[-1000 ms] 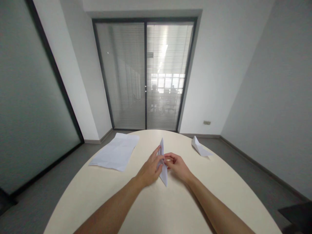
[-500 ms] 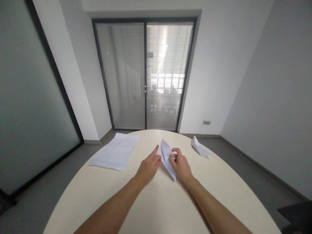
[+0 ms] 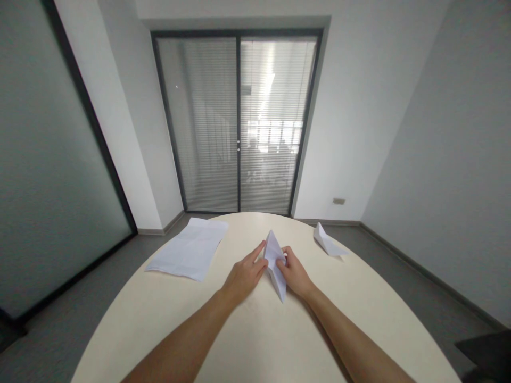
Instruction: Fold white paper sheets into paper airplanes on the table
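Between my two hands, above the middle of the round table, is a folded piece of white paper with pointed ends, one toward the far side and one toward me. My left hand grips its left edge, thumb on the near face and index finger stretched along the side. From the right, my right hand pinches the paper, its thumb pressed on the face and its other fingers curled behind, partly hidden.
A stack of flat white paper sheets lies at the table's left. Near the right rim rests another folded paper piece with a raised point. Beyond the table stands a glass door with blinds. A dark object shows at lower right.
The folded paper has turned a little and its folds have spread. My right thumb has moved onto its face, and my left fingers have come closer against its left edge.
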The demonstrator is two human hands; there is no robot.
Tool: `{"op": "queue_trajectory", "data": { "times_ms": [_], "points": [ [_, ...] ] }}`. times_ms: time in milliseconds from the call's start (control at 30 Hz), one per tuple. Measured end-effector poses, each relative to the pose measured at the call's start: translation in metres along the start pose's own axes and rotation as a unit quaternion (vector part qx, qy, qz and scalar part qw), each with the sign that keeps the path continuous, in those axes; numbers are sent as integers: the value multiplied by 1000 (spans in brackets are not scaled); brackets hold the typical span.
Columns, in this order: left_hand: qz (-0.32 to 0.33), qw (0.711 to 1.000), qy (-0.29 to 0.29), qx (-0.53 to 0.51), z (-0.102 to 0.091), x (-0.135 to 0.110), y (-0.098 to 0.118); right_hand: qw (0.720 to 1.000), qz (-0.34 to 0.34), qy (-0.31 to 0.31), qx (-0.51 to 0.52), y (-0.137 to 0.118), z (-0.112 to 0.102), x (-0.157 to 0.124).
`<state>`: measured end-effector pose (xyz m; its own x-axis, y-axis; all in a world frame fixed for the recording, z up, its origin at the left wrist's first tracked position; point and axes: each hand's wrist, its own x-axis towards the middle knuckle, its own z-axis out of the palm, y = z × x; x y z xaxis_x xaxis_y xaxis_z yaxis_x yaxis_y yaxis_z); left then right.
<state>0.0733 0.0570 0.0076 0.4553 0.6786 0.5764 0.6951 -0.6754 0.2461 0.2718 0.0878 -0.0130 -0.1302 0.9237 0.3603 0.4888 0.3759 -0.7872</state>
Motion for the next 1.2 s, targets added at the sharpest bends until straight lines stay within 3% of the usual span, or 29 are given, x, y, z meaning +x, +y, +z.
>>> {"op": "queue_trajectory", "data": {
  "times_ms": [267,500,833,1033,1200],
  "points": [
    [-30,999,26,-37,1,0,-5,994,-21,-11,102,9,-11,8],
    [-97,991,42,-80,6,-2,-13,983,20,-61,169,17,-16,12],
    [-251,960,43,-119,11,-1,-26,981,50,-89,163,24,-21,12],
    [-261,960,33,-100,14,-2,-29,987,11,-91,133,28,-18,11],
    [-239,964,27,-114,14,-1,-28,992,-50,-112,35,23,-14,5]
  ]
}}
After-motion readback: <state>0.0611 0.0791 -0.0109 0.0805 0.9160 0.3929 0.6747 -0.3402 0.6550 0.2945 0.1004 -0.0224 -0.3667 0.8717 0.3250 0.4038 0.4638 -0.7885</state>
